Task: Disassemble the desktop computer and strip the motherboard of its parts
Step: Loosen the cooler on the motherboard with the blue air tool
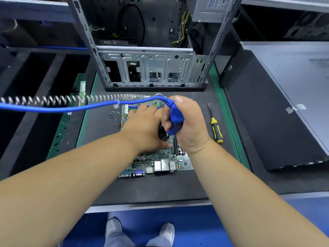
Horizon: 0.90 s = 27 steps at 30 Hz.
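Here the motherboard (161, 160) lies flat on the dark mat (195, 184), ports nearest. The left hand (142, 129) presses on it, fingers spread flat. The right hand (185, 122) is curled round a blue powered screwdriver (175, 120) (tip hidden). Right lies a yellow-handled screwdriver (216, 130); beyond stands the emptied case (151, 68)

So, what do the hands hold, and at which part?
The right hand grips the blue power screwdriver around its body. The left hand rests flat on the motherboard, holding nothing.
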Each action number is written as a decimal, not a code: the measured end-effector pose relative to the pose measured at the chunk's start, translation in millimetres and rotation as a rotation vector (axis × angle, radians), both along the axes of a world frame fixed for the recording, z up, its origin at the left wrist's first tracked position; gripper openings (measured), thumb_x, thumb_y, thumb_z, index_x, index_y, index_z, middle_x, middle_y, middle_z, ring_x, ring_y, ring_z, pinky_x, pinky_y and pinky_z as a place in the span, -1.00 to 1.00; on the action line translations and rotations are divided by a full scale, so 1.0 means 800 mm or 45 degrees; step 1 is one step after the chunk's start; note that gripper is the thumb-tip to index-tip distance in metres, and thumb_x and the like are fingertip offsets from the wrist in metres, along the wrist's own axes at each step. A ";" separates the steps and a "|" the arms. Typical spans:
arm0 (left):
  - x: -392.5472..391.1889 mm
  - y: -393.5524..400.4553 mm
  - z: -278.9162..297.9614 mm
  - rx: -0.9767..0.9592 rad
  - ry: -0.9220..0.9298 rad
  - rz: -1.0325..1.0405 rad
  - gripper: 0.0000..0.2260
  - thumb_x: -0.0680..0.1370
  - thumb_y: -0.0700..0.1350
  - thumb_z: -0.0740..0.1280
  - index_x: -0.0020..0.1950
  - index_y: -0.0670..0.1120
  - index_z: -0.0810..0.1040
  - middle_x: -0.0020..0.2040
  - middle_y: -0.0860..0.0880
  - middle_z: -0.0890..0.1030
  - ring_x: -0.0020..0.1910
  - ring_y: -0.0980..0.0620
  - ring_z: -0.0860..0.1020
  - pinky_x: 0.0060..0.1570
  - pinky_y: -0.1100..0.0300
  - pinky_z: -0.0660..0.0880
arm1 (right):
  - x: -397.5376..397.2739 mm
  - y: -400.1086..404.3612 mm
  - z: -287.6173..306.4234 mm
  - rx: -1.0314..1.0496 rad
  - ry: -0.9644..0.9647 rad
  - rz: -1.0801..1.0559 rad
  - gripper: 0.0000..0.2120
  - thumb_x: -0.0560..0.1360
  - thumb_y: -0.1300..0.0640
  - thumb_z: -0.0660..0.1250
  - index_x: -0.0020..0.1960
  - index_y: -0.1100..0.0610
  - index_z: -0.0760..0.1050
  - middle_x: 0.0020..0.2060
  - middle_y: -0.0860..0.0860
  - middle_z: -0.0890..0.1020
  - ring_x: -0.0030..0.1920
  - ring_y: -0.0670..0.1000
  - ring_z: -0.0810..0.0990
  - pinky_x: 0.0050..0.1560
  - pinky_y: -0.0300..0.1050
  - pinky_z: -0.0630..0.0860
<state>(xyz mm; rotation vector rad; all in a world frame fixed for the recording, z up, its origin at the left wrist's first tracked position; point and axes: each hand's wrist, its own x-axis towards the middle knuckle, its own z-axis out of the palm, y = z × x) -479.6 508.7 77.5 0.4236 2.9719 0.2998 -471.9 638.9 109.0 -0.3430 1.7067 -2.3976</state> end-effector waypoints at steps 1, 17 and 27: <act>0.000 0.000 0.001 -0.007 -0.010 -0.011 -0.40 0.13 0.44 0.41 -0.22 0.19 0.08 -0.14 0.16 0.30 0.03 0.04 0.28 0.07 -0.01 0.34 | -0.001 0.002 0.001 -0.021 -0.040 -0.009 -0.59 0.35 -0.14 0.26 -0.34 0.22 0.38 -0.56 -0.01 0.44 -0.54 -0.01 0.33 -0.48 -0.25 0.30; -0.001 -0.004 -0.001 -0.008 -0.007 -0.032 -0.37 0.13 0.45 0.40 0.04 0.18 0.31 -0.06 0.14 0.28 0.10 0.00 0.29 0.12 -0.04 0.38 | -0.008 0.010 0.004 -0.135 -0.110 -0.010 -0.60 0.32 -0.14 0.23 -0.42 0.20 0.35 -0.60 0.05 0.36 -0.56 0.02 0.27 -0.49 -0.18 0.21; -0.001 -0.005 -0.003 0.007 -0.015 -0.019 -0.40 0.13 0.45 0.40 -0.02 0.20 0.27 0.00 0.11 0.35 0.11 -0.01 0.30 0.11 -0.03 0.39 | -0.009 0.006 0.006 -0.050 -0.053 0.016 -0.65 0.33 -0.10 0.23 -0.36 0.20 0.33 -0.57 0.02 0.40 -0.55 0.01 0.29 -0.48 -0.22 0.23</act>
